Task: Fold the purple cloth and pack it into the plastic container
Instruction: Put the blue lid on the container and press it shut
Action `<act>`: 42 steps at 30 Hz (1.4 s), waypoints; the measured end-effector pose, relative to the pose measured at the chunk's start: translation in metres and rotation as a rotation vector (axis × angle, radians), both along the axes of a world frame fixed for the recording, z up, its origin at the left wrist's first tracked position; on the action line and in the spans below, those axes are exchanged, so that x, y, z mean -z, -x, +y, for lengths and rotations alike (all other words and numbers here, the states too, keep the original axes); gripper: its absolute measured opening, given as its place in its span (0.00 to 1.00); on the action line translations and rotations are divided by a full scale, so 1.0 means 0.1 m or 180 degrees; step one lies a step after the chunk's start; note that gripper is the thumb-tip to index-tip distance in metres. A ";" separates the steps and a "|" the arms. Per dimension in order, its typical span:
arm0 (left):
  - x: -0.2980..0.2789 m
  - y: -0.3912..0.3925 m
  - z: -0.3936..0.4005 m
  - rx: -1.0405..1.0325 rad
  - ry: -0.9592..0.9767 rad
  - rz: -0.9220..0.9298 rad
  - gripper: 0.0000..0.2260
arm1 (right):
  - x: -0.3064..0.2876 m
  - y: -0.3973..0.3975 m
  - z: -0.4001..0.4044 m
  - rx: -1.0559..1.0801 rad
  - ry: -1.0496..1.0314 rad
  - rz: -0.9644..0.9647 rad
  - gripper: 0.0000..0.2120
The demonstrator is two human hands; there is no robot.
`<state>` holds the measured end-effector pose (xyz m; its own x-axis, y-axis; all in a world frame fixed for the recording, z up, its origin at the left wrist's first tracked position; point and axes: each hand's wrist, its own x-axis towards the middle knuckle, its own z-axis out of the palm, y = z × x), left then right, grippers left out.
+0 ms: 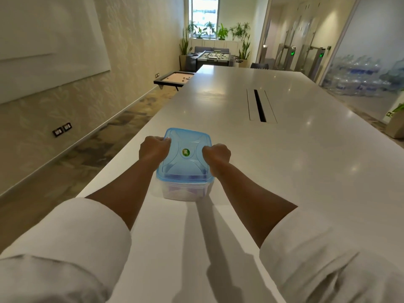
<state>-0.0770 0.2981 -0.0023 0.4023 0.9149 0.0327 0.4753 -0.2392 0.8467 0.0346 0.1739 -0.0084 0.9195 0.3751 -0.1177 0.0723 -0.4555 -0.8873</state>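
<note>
Two hands, left at nine o'clock, right at three, clench the blue lid; purple cloth lies beneath each closed grip inside the plastic container.

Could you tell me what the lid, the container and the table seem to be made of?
The lid looks like translucent blue plastic: glossy, with moulded ridges. The container seems clear, slightly frosted plastic, since purple cloth shows dimly through its wall. The table has a smooth white top with soft ceiling-light reflections, perhaps laminate or solid surface; I cannot tell which.
</note>
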 end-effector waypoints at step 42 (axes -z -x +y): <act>0.38 -0.11 0.04 0.0136 0.0895 -0.0021 0.23 | 0.36 0.05 0.01 0.0131 0.0153 0.0301 0.23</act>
